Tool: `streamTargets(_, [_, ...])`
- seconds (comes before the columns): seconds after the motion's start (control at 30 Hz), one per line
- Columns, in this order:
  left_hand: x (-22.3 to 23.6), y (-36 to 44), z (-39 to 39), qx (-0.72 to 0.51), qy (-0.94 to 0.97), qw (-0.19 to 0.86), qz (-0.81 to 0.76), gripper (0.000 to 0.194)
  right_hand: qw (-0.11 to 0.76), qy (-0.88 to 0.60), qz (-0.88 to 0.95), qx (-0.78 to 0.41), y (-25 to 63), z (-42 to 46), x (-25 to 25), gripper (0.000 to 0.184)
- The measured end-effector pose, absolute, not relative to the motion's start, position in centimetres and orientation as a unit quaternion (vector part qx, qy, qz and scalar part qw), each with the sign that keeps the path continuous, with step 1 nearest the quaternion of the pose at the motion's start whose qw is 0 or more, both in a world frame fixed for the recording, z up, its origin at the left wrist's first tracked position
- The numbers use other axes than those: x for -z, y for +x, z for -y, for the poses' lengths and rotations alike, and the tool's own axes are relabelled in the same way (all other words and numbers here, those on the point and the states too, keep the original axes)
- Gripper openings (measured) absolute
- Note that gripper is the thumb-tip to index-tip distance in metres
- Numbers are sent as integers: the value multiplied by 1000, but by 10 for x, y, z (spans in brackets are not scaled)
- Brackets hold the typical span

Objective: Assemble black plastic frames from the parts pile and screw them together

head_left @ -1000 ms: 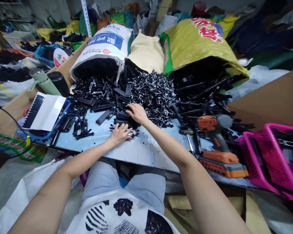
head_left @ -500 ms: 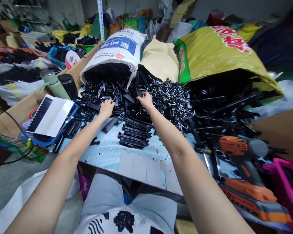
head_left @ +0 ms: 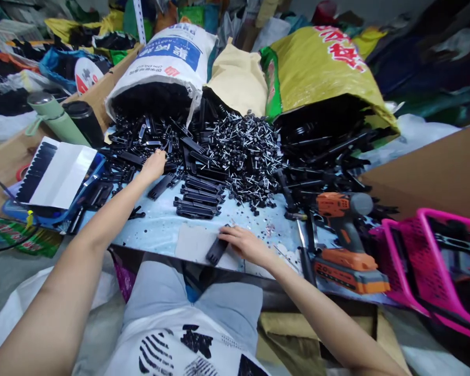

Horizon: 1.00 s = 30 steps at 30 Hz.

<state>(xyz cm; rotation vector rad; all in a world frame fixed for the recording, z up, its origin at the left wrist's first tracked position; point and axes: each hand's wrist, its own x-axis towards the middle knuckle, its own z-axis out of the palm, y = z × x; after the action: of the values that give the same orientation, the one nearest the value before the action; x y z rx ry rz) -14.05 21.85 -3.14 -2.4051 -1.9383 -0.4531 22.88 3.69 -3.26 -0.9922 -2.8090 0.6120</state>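
At the front edge of the table, my right hand point(head_left: 245, 244) is closed on one end of a long black plastic piece point(head_left: 216, 251), over a grey cardboard sheet point(head_left: 188, 240). My left hand point(head_left: 155, 164) reaches into a heap of small black parts point(head_left: 149, 133), its fingers pinched together; what they hold is hidden. Between the hands lies a row of similar black plastic pieces point(head_left: 198, 201), side by side. Behind them spreads a pile of black-headed metal pins point(head_left: 250, 151).
Open sacks stand at the back: a white sack point(head_left: 168, 57) and a yellow sack point(head_left: 317, 68). An orange cordless drill point(head_left: 344, 235), a hammer point(head_left: 301, 235) and a pink basket point(head_left: 411, 261) are at right. A green flask point(head_left: 58, 117) and a blue tray point(head_left: 68, 214) are at left.
My right hand has come from the pile back to the table's front edge with a black plastic piece. My left hand stays at the heap. The view has shifted somewhat.
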Motion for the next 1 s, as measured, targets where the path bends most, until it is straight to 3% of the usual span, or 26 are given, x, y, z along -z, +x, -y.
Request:
streamTargets(0.1, [21,-113,-167,243,-796,-29,554,26,37,-532,839,-109,220,-20,46,45])
streamTargets(0.17, [16,-89,-125,276,-820,-78,495,28,24,-644,758,-99,207,-17,53,64])
streamTargets(0.27, [12,-55,-65,312,-813,-152,468,28,51,-675,722,-142,193,-19,59,62])
streamTargets(0.37, [16,-31,-25,344,-766,-248,484,33,199,-595,732,-264,187,-20,60,50])
streamTargets(0.47, [26,-12,-5,345,-726,-350,481,39,344,-536,618,-460,179,-15,56,56])
streamTargets(0.57, [34,2,3,365,-676,-408,493,43,374,-491,493,-613,169,-9,47,66])
streamTargets(0.7, [28,9,7,376,-688,-359,507,42,367,-445,493,-651,172,-7,39,69])
streamTargets(0.87, [16,6,13,337,-749,-281,497,39,357,-408,643,-541,197,-13,31,57])
streamTargets(1.0, [13,16,19,396,-744,-215,494,38,366,-390,702,-471,195,-9,25,51])
